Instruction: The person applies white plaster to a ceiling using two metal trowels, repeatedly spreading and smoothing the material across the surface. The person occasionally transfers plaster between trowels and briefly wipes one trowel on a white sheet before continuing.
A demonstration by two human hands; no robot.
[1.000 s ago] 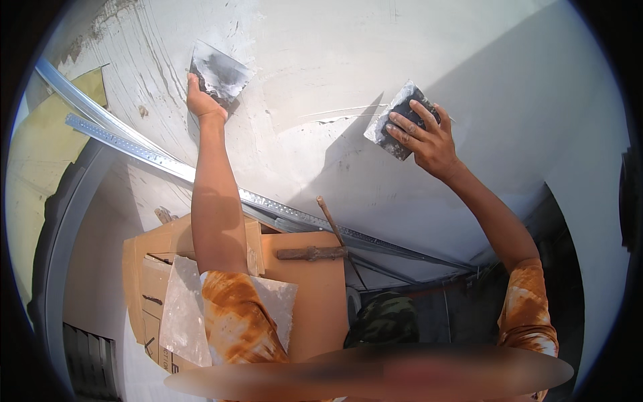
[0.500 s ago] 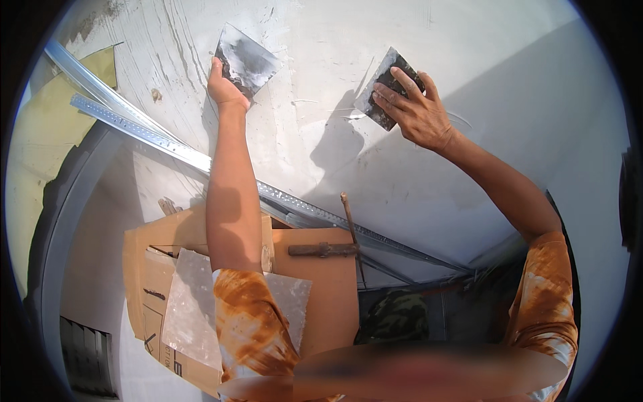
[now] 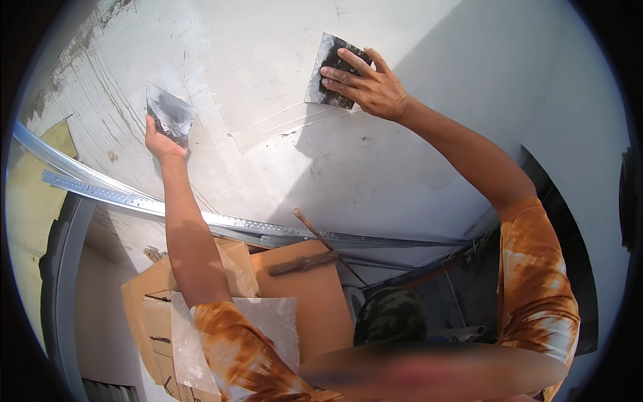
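My right hand (image 3: 365,84) presses a flat metal plastering blade (image 3: 323,72) against the white wall (image 3: 429,134), fingers spread over its dark back. Just below the blade a thin ridge of wet plaster (image 3: 301,124) runs across the wall. My left hand (image 3: 161,142) holds a second flat blade (image 3: 170,112), smeared with grey-white plaster, up near the wall further left. Both forearms reach up from the lower edge in orange mottled sleeves.
Long metal channel strips (image 3: 134,201) lean along the base of the wall. Below lie cardboard boxes (image 3: 295,295) with a hammer-like tool (image 3: 305,262) and a thin stick on top, a clear plastic sheet (image 3: 268,321), and a camouflage-patterned cap (image 3: 392,315).
My right hand has slid its blade up and leftward across the wall. My left hand with its blade has dropped lower and further left.
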